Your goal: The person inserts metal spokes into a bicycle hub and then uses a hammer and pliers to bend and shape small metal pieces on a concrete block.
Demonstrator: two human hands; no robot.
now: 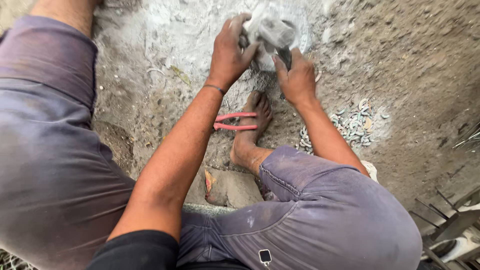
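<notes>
Left hand (229, 52): fingers are curled and pressed closed around the left side of a grey, dust-coated tool (270, 31), with the thumb laid against its body. A thin bangle (215, 88) is worn at the wrist.

Right hand (296, 79): it is closed around a dark handle (285, 56) projecting from the lower right of the same tool; the thumb is set along the handle, and the fingers are wrapped under it, where they are partly hidden.

Grey tool: it is held between both hands at the top centre of the view, low over pale, powder-covered ground (165, 35). Its outline is blurred, so its exact kind cannot be told.

Bare foot (252, 125): it is planted on the dirt just below the hands, beside red-handled pliers (235, 121) lying on the ground.

Small curved metal pieces (352, 125): these are heaped on the dirt right of the foot, near the right forearm.
</notes>
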